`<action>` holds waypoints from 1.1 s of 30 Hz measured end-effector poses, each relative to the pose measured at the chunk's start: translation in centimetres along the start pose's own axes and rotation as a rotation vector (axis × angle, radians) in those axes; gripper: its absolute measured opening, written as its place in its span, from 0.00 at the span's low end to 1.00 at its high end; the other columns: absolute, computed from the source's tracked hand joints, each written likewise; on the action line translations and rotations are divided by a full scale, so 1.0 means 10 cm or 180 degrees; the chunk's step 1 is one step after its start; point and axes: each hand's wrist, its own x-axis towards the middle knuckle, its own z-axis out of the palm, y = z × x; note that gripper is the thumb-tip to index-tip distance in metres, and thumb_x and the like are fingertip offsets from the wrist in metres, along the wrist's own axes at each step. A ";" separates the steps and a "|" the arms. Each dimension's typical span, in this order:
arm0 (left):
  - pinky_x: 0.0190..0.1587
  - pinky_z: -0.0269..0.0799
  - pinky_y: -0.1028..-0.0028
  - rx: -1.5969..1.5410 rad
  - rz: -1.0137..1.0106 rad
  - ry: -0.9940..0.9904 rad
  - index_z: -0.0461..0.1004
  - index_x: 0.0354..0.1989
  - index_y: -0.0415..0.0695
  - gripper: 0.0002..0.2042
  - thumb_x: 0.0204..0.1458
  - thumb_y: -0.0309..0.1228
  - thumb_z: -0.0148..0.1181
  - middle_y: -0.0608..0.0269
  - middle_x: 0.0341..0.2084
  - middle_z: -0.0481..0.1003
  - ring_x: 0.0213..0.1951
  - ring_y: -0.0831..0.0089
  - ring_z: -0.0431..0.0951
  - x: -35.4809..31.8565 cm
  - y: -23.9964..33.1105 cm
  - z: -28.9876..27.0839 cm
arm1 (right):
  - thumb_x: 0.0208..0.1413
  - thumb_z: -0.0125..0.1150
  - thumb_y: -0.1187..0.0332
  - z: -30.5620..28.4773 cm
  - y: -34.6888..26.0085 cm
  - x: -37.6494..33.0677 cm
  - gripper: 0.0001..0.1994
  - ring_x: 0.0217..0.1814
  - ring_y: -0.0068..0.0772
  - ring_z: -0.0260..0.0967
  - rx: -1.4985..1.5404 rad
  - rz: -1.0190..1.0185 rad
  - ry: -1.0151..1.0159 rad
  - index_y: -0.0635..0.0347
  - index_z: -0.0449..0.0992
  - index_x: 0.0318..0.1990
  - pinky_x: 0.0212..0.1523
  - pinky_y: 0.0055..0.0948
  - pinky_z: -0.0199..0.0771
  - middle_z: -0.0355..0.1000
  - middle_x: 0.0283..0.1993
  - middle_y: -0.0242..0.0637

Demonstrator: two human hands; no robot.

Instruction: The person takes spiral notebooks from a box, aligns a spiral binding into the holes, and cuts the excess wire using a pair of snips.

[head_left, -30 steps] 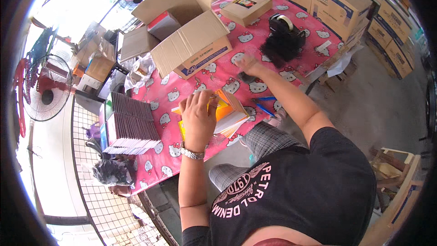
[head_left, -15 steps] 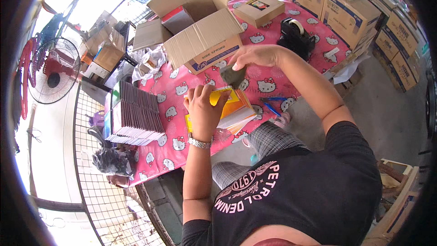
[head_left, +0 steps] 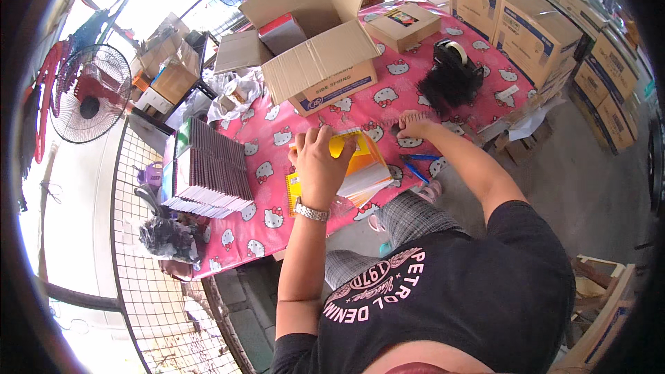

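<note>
A yellow-covered notebook (head_left: 355,156) lies on top of a small pile of loose notebooks on the pink cat-print tablecloth (head_left: 277,194). My left hand (head_left: 320,166), with a watch on its wrist, presses flat on the cover's left part. My right hand (head_left: 415,125) is at the notebook's far right corner, fingers pinched on a thin dark spiral coil (head_left: 396,125) that lies along the top edge. Two blue pens (head_left: 417,166) lie just right of the pile.
An open cardboard box (head_left: 325,62) stands behind the notebook, with a flat brown box (head_left: 403,24) and a black tape dispenser (head_left: 450,73) to its right. A tall stack of bound notebooks (head_left: 208,176) sits left. Cartons (head_left: 533,28) line the right side; a fan (head_left: 86,93) stands far left.
My right hand came back from the far side of the table with the dark coil and brought it to the notebook's top edge. My left hand stayed on the yellow cover.
</note>
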 end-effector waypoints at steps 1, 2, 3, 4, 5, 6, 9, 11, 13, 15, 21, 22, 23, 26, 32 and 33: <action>0.44 0.64 0.55 0.0046 -0.0058 0.0023 0.75 0.36 0.47 0.17 0.46 0.45 0.68 0.64 0.35 0.74 0.45 0.60 0.71 -0.04 -0.05 0.02 | 0.50 0.68 0.50 -0.12 -0.19 0.13 0.20 0.38 0.31 0.75 0.0181 0.0231 -0.0227 0.61 0.78 0.34 0.39 0.31 0.72 0.77 0.32 0.42; 0.44 0.63 0.54 0.0088 -0.0130 -0.0014 0.75 0.36 0.47 0.16 0.46 0.45 0.68 0.65 0.35 0.74 0.45 0.60 0.71 -0.07 -0.06 0.02 | 0.51 0.68 0.51 -0.40 -0.43 0.25 0.20 0.38 0.29 0.75 0.0553 0.0314 -0.0285 0.61 0.78 0.35 0.40 0.30 0.73 0.77 0.32 0.41; 0.44 0.63 0.53 0.0105 -0.0155 0.0014 0.75 0.36 0.47 0.16 0.46 0.45 0.68 0.65 0.35 0.74 0.45 0.60 0.71 -0.08 -0.05 0.03 | 0.51 0.68 0.51 -0.77 -0.67 0.32 0.20 0.38 0.28 0.75 0.1109 0.0133 -0.0276 0.62 0.77 0.36 0.40 0.29 0.73 0.77 0.33 0.41; 0.44 0.63 0.53 0.0123 -0.0182 0.0041 0.75 0.36 0.48 0.16 0.46 0.45 0.67 0.65 0.35 0.73 0.45 0.60 0.71 -0.09 -0.04 0.03 | 0.51 0.68 0.52 -1.11 -0.96 0.30 0.20 0.38 0.29 0.75 0.1777 -0.0518 -0.0211 0.63 0.77 0.37 0.40 0.30 0.74 0.77 0.33 0.41; 0.44 0.62 0.53 0.0122 -0.0184 0.0073 0.75 0.36 0.48 0.16 0.46 0.45 0.67 0.65 0.35 0.73 0.45 0.60 0.71 -0.10 -0.01 0.04 | 0.51 0.69 0.53 -1.49 -1.24 0.27 0.20 0.38 0.30 0.76 0.2441 -0.1177 -0.0267 0.64 0.77 0.39 0.40 0.31 0.74 0.77 0.33 0.42; 0.44 0.62 0.52 0.0130 -0.0193 0.0083 0.75 0.36 0.48 0.16 0.46 0.45 0.67 0.65 0.35 0.73 0.44 0.60 0.71 -0.10 0.00 0.04 | 0.52 0.69 0.55 -1.73 -1.45 0.19 0.19 0.37 0.31 0.76 0.2103 -0.1305 -0.0486 0.65 0.77 0.39 0.39 0.31 0.74 0.77 0.33 0.43; 0.44 0.62 0.52 0.0151 -0.0209 0.0125 0.74 0.36 0.48 0.16 0.47 0.45 0.67 0.64 0.35 0.73 0.44 0.60 0.71 -0.07 0.02 0.05 | 0.51 0.70 0.61 -1.87 -1.88 -0.08 0.15 0.35 0.34 0.77 0.1134 -0.1404 -0.0678 0.66 0.78 0.35 0.38 0.32 0.74 0.78 0.31 0.45; 0.43 0.62 0.52 0.0147 -0.0220 0.0133 0.74 0.36 0.48 0.16 0.47 0.44 0.67 0.65 0.35 0.73 0.44 0.60 0.71 -0.07 0.03 0.03 | 0.51 0.69 0.61 -1.79 -1.91 -0.14 0.15 0.32 0.35 0.77 0.1327 -0.1261 -0.0442 0.67 0.79 0.35 0.36 0.33 0.74 0.78 0.31 0.46; 0.43 0.62 0.52 0.0070 -0.0162 0.0154 0.74 0.36 0.48 0.15 0.47 0.44 0.67 0.65 0.35 0.73 0.44 0.60 0.71 -0.07 0.04 0.04 | 0.52 0.69 0.62 -1.80 -1.90 -0.19 0.14 0.31 0.36 0.77 0.1421 -0.1194 -0.0380 0.67 0.80 0.35 0.36 0.33 0.74 0.78 0.30 0.46; 0.43 0.62 0.53 0.0060 -0.0137 0.0136 0.74 0.35 0.48 0.15 0.47 0.44 0.67 0.65 0.35 0.73 0.44 0.60 0.71 -0.09 0.02 0.04 | 0.53 0.67 0.61 -1.78 -1.91 -0.22 0.15 0.31 0.35 0.77 0.1346 -0.1195 -0.0364 0.67 0.80 0.37 0.36 0.32 0.74 0.79 0.32 0.46; 0.44 0.62 0.55 -0.0107 -0.0113 0.0104 0.75 0.34 0.48 0.15 0.47 0.44 0.68 0.64 0.34 0.74 0.43 0.59 0.71 -0.14 -0.09 0.02 | 0.63 0.55 0.50 -1.83 -1.67 -0.01 0.24 0.40 0.25 0.76 0.2126 -0.1364 -0.1444 0.67 0.78 0.45 0.43 0.29 0.74 0.79 0.40 0.43; 0.44 0.62 0.55 -0.0093 -0.0105 0.0079 0.75 0.34 0.48 0.15 0.47 0.44 0.68 0.64 0.35 0.74 0.43 0.59 0.71 -0.16 -0.13 0.01 | 0.62 0.55 0.47 -1.67 -1.45 0.10 0.26 0.42 0.26 0.75 0.3257 -0.0548 -0.1556 0.68 0.77 0.47 0.44 0.31 0.74 0.79 0.39 0.43; 0.45 0.62 0.55 -0.0061 -0.0106 0.0067 0.75 0.34 0.48 0.15 0.46 0.44 0.68 0.64 0.35 0.74 0.43 0.59 0.71 -0.16 -0.16 0.00 | 0.60 0.56 0.45 -1.51 -1.24 0.21 0.29 0.44 0.28 0.75 0.4443 0.0269 -0.1425 0.68 0.76 0.49 0.45 0.32 0.74 0.78 0.38 0.43; 0.47 0.62 0.55 -0.0232 0.0092 0.0053 0.75 0.36 0.46 0.16 0.46 0.44 0.69 0.63 0.35 0.73 0.43 0.59 0.71 0.00 0.00 0.04 | 0.56 0.56 0.41 -0.46 -0.01 0.34 0.32 0.49 0.43 0.74 0.0634 0.0022 -0.0089 0.65 0.74 0.52 0.48 0.45 0.74 0.76 0.44 0.50; 0.46 0.64 0.59 -0.0242 0.0052 -0.0009 0.75 0.36 0.46 0.18 0.43 0.43 0.71 0.62 0.35 0.73 0.43 0.59 0.71 -0.05 -0.13 -0.01 | 0.52 0.63 0.49 0.08 -0.12 -0.02 0.26 0.53 0.50 0.73 -0.0038 -0.0743 -0.0152 0.67 0.76 0.46 0.57 0.43 0.69 0.76 0.43 0.53; 0.46 0.65 0.59 -0.0219 0.0072 0.0003 0.75 0.35 0.46 0.18 0.42 0.43 0.72 0.62 0.35 0.73 0.43 0.59 0.71 -0.08 -0.17 -0.01 | 0.54 0.60 0.50 -0.16 -0.39 0.04 0.27 0.52 0.48 0.74 0.0662 -0.0524 -0.0294 0.68 0.75 0.49 0.58 0.43 0.69 0.76 0.46 0.52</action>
